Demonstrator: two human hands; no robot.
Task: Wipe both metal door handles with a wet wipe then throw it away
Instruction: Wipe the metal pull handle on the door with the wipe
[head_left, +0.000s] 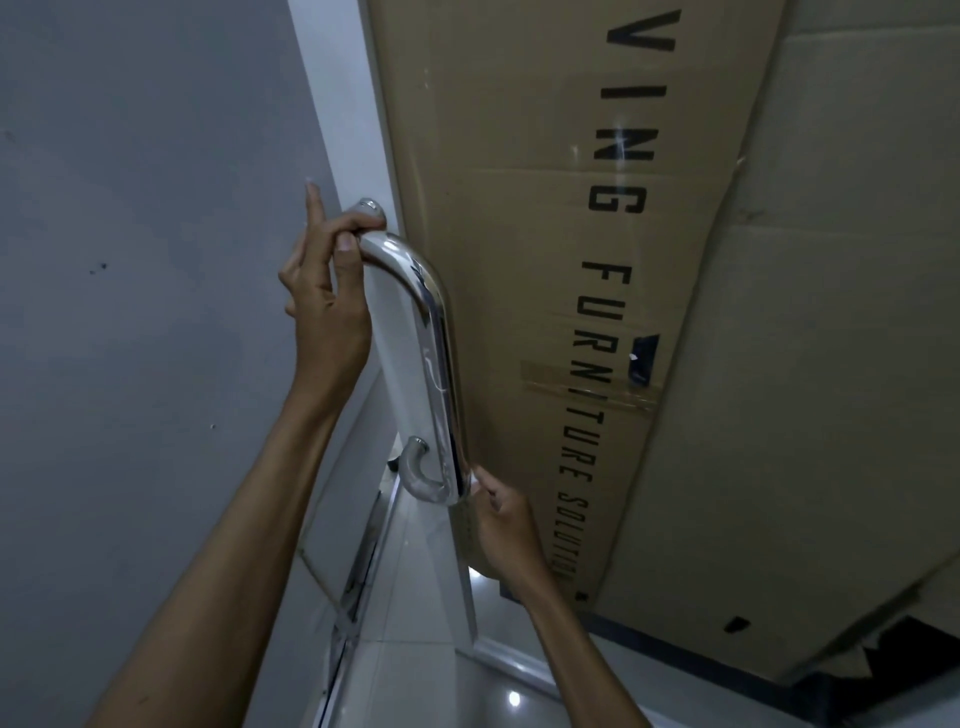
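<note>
A polished metal door handle (434, 353) runs down a glass door's edge (415, 551). My left hand (327, 296) grips its top bend, with forefinger and thumb curled round the tube and the other fingers pointing up. My right hand (501, 519) is at the handle's lower end, on its right side, with the fingers curled. A small pale scrap at its fingertips (474, 474) looks like the wet wipe, most of it hidden by the hand and the handle. No second handle shows clearly.
A tall cardboard box (649, 312) with black lettering leans close on the right of the handle. A grey wall (145, 260) fills the left. Glossy white floor tiles (509, 696) and a chrome fitting (356, 582) lie below.
</note>
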